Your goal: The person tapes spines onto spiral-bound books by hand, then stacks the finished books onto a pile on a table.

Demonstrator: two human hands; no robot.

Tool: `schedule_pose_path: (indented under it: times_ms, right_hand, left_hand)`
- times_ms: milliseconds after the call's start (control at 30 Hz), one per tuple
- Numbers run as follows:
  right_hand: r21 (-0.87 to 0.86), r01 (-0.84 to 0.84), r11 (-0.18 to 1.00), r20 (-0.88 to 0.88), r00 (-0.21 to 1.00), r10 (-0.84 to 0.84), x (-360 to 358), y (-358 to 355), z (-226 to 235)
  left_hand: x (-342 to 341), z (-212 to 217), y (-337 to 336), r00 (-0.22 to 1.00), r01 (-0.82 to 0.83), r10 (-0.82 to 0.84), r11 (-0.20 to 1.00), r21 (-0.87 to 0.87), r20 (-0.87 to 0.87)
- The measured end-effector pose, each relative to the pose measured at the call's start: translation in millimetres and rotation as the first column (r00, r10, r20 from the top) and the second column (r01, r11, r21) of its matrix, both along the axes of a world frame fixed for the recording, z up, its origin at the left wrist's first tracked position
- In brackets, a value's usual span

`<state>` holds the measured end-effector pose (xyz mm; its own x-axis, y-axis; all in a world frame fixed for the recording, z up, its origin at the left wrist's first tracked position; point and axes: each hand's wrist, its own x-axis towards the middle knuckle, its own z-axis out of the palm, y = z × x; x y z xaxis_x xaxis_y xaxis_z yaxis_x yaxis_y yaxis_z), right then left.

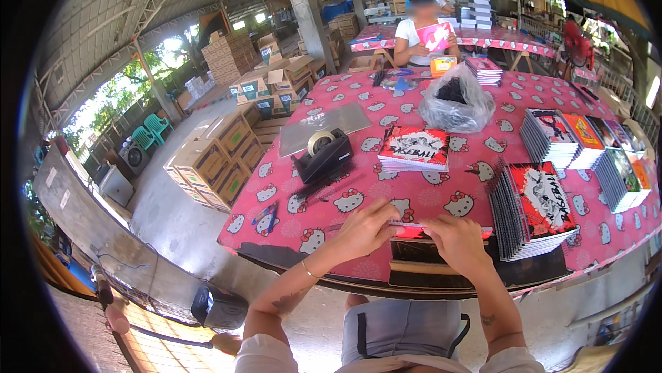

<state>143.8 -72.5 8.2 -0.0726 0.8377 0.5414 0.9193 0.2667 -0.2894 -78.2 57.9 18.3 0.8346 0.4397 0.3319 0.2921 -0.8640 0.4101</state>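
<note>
**Red notebook (414, 232) held crosswise between two hands**

The notebook is seen almost edge-on, as a narrow red strip with a pale upper edge. Its long axis is laid left to right, roughly along the near side of the pink table (372, 262); one end is pointed left and the other right. Which end is the top cannot be told.

It is located at the near side of the table, under the fingertips of both hands. The left hand (365, 229) is closed on its upper edge left of the middle, and the right hand (455, 240) is closed on it farther right. The hands are kept slightly apart, with red cover shown between them; a short red end is left visible beyond the right hand.

Just beyond the hands, one low stack (414, 151) of red-covered notebooks is placed. To the right, one taller pile (534, 211) with matching covers is set, its black coils turned left. Farther right, several more piles (549, 140) are grouped, too overlapped to be counted surely.

One tape dispenser (323, 155), with one roll fitted, is positioned left of the low stack, beside one clear sheet (327, 126). One plastic bag (456, 104) with black contents is placed behind the stack. Across the table, one person (420, 31) is seen, by whom a pink-and-white item (434, 37) is held.
</note>
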Motion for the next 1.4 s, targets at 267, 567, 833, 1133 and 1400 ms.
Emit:
schedule_pose_path:
  times_ms: [267,567,833,1133,1400]
  right_hand:
    - [0.021,0.003,1.000,-0.015,1.000,-0.003,-3,8,-2]
    - [0.056,0.002,0.998,-0.085,0.996,0.003,5,7,-6]
    - [0.150,-0.012,0.989,0.018,1.000,0.009,24,-10,9]
    - [-0.046,-0.068,0.997,-0.073,0.995,0.065,38,-9,2]
    - [-0.085,-0.035,0.996,-0.074,0.997,0.029,33,-11,-1]
  left_hand:
    - [8,-106,-78,0.944,-0.313,0.327,0.857,0.410,0.038]
    - [16,-78,-96,0.978,-0.187,0.210,0.903,0.387,-0.017]
    - [3,-124,-91,0.991,-0.116,0.137,0.851,0.513,-0.004]
    - [44,-39,-58,0.931,-0.108,0.273,0.841,0.529,-0.243]
    - [43,-33,-67,0.982,-0.179,0.186,0.874,0.452,0.030]
